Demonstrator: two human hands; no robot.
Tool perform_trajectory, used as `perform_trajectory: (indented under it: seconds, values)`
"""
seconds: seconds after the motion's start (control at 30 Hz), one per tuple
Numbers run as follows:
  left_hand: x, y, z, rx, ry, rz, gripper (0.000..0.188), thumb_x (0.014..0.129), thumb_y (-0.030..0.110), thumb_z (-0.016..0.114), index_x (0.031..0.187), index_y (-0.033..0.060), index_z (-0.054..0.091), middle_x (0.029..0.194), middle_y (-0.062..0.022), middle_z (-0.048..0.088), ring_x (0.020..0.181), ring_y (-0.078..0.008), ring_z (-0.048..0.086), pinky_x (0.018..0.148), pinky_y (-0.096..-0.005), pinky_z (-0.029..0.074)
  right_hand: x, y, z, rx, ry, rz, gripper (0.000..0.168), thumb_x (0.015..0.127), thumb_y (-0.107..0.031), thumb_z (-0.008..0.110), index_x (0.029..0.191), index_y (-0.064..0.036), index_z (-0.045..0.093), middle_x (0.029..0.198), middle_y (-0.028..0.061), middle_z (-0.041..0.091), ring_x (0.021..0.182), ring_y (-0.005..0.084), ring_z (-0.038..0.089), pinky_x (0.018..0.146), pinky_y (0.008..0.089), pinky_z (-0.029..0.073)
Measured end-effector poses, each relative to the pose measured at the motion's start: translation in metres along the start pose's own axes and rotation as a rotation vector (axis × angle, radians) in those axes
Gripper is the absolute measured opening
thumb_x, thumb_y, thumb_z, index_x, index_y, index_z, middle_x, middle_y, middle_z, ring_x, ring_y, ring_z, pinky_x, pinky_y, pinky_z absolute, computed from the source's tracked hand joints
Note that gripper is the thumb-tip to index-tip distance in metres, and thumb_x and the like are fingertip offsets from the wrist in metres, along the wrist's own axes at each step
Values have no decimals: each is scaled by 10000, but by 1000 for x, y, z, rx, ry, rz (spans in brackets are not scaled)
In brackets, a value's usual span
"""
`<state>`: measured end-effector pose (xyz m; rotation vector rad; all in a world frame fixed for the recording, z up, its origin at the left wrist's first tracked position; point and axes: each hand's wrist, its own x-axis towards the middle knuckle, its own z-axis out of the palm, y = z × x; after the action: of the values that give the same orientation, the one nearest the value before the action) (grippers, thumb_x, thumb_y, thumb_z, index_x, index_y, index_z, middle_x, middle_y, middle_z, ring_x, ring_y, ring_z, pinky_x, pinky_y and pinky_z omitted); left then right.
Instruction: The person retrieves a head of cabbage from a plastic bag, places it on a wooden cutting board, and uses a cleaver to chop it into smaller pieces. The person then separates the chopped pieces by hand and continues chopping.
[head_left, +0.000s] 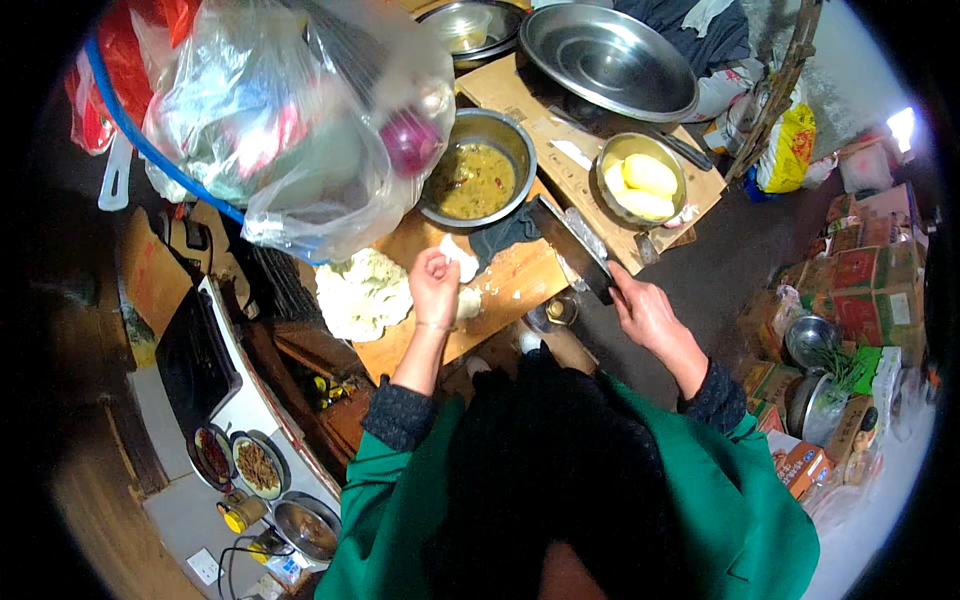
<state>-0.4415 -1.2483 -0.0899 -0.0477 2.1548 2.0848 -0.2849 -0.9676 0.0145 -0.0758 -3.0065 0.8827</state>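
My left hand (435, 289) has its fingers curled around a white piece of cauliflower (460, 260) above the wooden cutting board (536, 279). My right hand (649, 309) grips a cleaver (574, 251), whose broad dark blade slants over the board's right end. To the left of my left hand, a large cauliflower head (363, 296) rests on the board. A pale chunk (469, 302) lies just right of my left wrist, with small white crumbs scattered nearby. Behind the board's crumbs is a crumpled dark cloth (510, 234), partly behind the blade.
A metal bowl of yellowish soupy food (525, 142) stands behind the board. Peeled potatoes (649, 174) fill a smaller bowl (609, 199) on cardboard (547, 154), near a knife (686, 150) and a large steel basin (607, 64). Plastic bags (247, 112) hang at upper left, one containing a red onion (410, 140).
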Motion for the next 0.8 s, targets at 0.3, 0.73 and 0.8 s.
perform_trajectory:
  seconds: [0.3, 0.73, 0.8]
  values:
    - [8, -8, -7, -218, -5, -62, 280, 841, -65, 606, 1101, 8, 533, 897, -40, 617, 794, -105, 594, 725, -238, 498, 14, -48, 0, 61, -271, -132, 457, 813, -19, 529, 1265, -17, 464, 873, 261, 625, 763, 421, 625, 663, 471, 521]
    - [-14, 17, -18, 547, -147, 332, 424, 746, 74, 720, 1136, 13, 565, 1027, -155, 624, 966, -310, 598, 848, -370, 488, -6, -5, -5, -11, -95, -31, 393, 868, -61, 537, 1251, 8, 481, 876, 268, 618, 778, 427, 613, 666, 480, 495]
    - [-37, 29, -28, 682, -225, 484, 330, 724, 70, 743, 1023, 44, 608, 943, -134, 617, 914, -323, 585, 794, -391, 480, -10, -14, -6, 62, -166, 22, 383, 888, -88, 542, 1254, 7, 482, 908, 277, 619, 827, 442, 610, 703, 482, 501]
